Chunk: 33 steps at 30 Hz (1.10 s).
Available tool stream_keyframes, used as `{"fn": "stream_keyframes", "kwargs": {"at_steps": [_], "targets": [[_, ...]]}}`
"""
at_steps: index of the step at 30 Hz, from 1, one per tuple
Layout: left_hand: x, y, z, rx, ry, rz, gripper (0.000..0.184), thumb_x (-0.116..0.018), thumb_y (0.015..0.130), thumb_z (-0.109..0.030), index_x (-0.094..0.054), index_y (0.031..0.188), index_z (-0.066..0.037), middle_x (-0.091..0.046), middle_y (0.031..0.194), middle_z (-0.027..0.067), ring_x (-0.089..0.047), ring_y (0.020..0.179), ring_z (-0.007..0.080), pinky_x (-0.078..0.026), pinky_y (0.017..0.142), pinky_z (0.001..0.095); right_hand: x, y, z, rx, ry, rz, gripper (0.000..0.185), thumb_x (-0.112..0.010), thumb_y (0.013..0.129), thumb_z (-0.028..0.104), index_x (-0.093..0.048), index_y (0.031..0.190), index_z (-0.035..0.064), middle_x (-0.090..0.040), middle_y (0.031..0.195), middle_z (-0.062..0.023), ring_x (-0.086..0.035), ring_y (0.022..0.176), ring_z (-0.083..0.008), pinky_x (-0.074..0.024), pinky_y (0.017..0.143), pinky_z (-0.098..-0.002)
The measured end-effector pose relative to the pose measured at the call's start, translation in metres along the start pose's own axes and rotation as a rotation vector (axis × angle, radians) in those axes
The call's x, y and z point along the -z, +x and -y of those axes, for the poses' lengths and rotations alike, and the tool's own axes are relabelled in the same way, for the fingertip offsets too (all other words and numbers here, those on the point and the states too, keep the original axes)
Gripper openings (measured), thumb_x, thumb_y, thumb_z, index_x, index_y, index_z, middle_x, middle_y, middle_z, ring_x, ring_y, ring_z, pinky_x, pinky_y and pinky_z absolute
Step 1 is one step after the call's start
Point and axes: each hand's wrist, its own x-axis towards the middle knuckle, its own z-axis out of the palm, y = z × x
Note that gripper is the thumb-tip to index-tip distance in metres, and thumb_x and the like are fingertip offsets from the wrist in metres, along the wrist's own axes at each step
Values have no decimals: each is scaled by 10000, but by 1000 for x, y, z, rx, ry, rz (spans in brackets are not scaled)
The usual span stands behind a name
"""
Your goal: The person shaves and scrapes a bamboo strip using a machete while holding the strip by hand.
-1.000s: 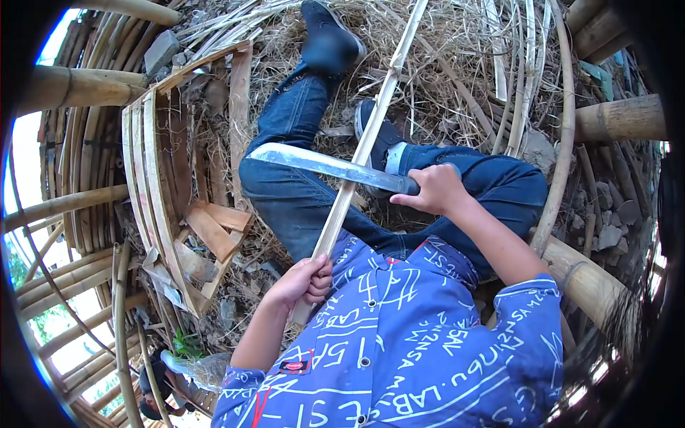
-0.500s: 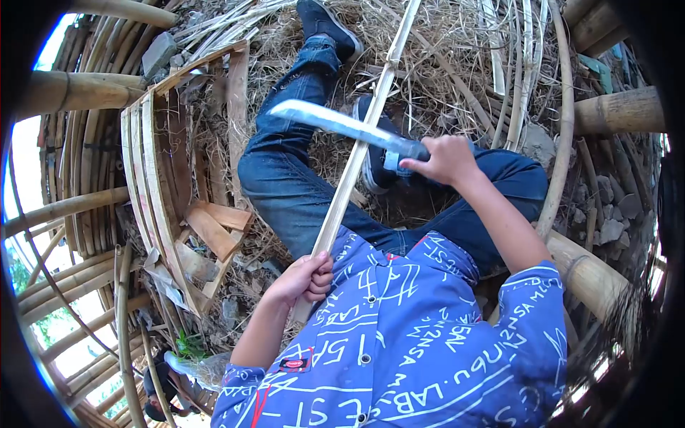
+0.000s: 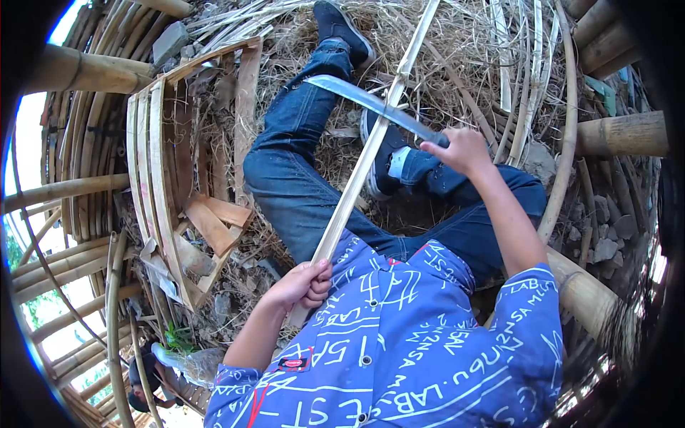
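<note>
My left hand (image 3: 302, 284) is closed around the lower end of a long pale bamboo strip (image 3: 354, 184), close to my shirt. From there the strip slants up and away between my legs, past a rough node. My right hand (image 3: 462, 151) grips the dark handle of a machete (image 3: 360, 98). Its blade lies across the strip just below the node, tip pointing left over my shin. The blade appears to touch the strip. Fingers of both hands are curled; the left palm is hidden.
A wooden crate (image 3: 163, 178) with wood offcuts (image 3: 208, 225) stands at my left. Thick bamboo poles (image 3: 621, 134) flank both sides. Shavings and long strips (image 3: 526, 93) litter the ground ahead. Grey stones (image 3: 606, 246) lie at right. Another person (image 3: 146, 378) is at lower left.
My right hand has moved the machete forward along the strip, away from me, up to just below the node. My left hand keeps its hold near my body. The view has shifted slightly.
</note>
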Motion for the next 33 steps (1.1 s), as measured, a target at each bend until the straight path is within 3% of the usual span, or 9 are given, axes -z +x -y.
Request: {"fn": "stream_keyframes", "kwargs": {"at_steps": [5, 12, 14, 16, 22, 26, 28, 31, 33], "targets": [[-5, 7, -1, -30, 41, -5, 386, -386, 1038, -407, -361, 755, -146, -212, 566, -80, -165, 451, 36, -134, 381, 212, -18, -32, 32, -48, 394, 206, 796, -500, 775, 781, -683, 747, 7, -659, 719, -232, -667, 774, -403, -522, 709, -480], [-4, 3, -3, -52, 59, 9, 373, -390, 1038, -393, -365, 758, -148, -220, 570, -81, -178, 449, 35, -131, 379, 214, -12, -46, 37, 181, 68, 155, 806, -480, 725, 843, -703, 748, 69, -662, 686, -177, -678, 703, -357, -527, 652, -459], [-7, -2, 4, -47, 63, 33, 360, -380, 1046, -379, -364, 777, -140, -225, 588, -80, -175, 464, 34, -132, 384, 213, -7, -22, 9, 151, -34, 3, 815, -476, 719, 849, -706, 757, 68, -681, 716, -155, -687, 718, -336, -530, 673, -446], [-13, -3, 4, -49, 78, 27, 358, -379, 1047, -376, -365, 777, -141, -225, 588, -81, -178, 465, 33, -133, 384, 212, 2, 16, -33, -116, 15, 112, 810, -498, 730, 827, -691, 729, 40, -687, 766, -189, -687, 784, -349, -527, 714, -461], [5, 4, 2, -25, -15, 53, 353, -370, 1051, -358, -369, 775, -138, -219, 578, -81, -166, 450, 35, -132, 370, 212, 6, 8, 4, -124, 73, 111, 806, -509, 756, 788, -684, 711, 3, -670, 757, -235, -676, 786, -379, -519, 720, -481], [7, 10, 8, -36, 63, -12, 360, -364, 1049, -371, -366, 773, -141, -217, 575, -78, -174, 448, 34, -121, 373, 210, -31, -14, 19, -158, 345, 187, 799, -500, 795, 766, -625, 632, -6, -644, 640, -193, -667, 634, -328, -514, 593, -428], [2, 8, 5, -26, 69, -16, 359, -364, 1049, -371, -367, 773, -140, -217, 575, -77, -174, 448, 35, -120, 373, 211, -45, -19, 25, -342, 1064, 332, 769, -475, 839, 751, -537, 577, 30, -569, 544, -97, -567, 449, -200, -441, 436, -327], [3, 8, 4, -34, 64, -24, 359, -358, 1050, -370, -369, 777, -139, -215, 576, -76, -173, 450, 37, -115, 374, 216, -53, -22, 41, -531, 1427, 377, 712, -465, 882, 709, -480, 575, 67, -482, 506, -22, -449, 380, -104, -354, 368, -252], [6, 7, 3, -43, 59, -9, 363, -355, 1050, -375, -369, 776, -138, -215, 575, -76, -170, 450, 38, -118, 376, 216, -51, -24, 49, -565, 1472, 389, 710, -465, 889, 698, -500, 606, 49, -474, 493, -23, -462, 381, -123, -375, 380, -256]]}}
